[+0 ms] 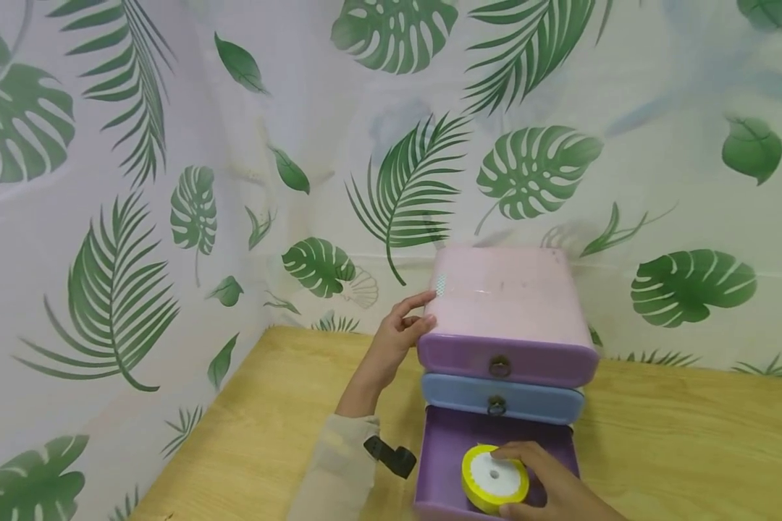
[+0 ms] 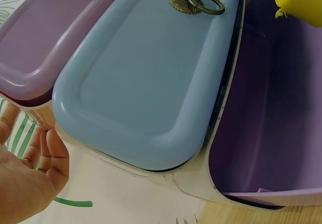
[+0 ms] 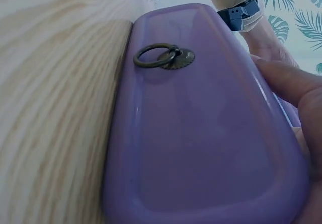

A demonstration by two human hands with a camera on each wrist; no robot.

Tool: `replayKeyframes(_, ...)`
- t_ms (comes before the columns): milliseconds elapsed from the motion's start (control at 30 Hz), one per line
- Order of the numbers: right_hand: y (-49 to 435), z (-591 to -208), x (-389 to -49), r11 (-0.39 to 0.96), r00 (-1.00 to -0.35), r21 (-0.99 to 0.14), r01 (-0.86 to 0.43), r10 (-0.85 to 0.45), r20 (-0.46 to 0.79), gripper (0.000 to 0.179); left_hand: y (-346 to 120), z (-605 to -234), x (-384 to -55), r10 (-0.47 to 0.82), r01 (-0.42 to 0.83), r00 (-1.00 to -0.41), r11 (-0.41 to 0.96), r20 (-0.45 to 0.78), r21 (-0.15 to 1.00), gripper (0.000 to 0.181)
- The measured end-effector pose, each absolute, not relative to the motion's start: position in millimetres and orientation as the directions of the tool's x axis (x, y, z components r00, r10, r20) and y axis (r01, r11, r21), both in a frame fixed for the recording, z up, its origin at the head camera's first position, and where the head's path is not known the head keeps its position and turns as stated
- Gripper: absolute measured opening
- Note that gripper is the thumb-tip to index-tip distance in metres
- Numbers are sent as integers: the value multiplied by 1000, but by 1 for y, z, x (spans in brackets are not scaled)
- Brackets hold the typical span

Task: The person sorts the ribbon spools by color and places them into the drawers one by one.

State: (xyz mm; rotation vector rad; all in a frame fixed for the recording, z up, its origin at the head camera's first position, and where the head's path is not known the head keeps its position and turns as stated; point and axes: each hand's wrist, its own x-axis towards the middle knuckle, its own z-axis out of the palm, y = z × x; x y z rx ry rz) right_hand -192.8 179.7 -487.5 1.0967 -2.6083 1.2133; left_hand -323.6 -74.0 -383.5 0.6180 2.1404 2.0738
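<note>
A small drawer cabinet [image 1: 511, 293] with a pink top stands on the table. My left hand [image 1: 396, 344] rests against its upper left side, thumb near the front edge; in the left wrist view its fingers [image 2: 56, 156] are lightly bent at the cabinet's side. The lowest purple drawer [image 1: 438, 456] is pulled out. Over its inside, my right hand [image 1: 554, 483] pinches a yellow ribbon roll [image 1: 489, 474] with a white core, partly covered by the fingers. In the right wrist view, the drawer's front [image 3: 201, 133] with its ring pull [image 3: 153, 58] fills the middle.
Above the pulled-out drawer, a blue drawer [image 1: 456, 391] and a purple top drawer [image 1: 452, 356] are pushed in, each with a ring pull. The wooden table [image 1: 287, 391] extends to both sides. A leaf-printed cloth [image 1: 267, 108] hangs behind and at the left.
</note>
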Motion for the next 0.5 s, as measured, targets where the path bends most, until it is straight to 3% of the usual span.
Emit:
replayKeyframes(267, 183, -490, -195, 468, -769, -651, -597, -564, 301, 54, -75, -383, -323, 364, 232, -905, -13, 221, 973, 49)
replayKeyframes(500, 181, -485, -194, 497, -816, -712, -496, -549, 184, 54, -75, -383, -322, 359, 221, -909, -11, 210, 975, 48)
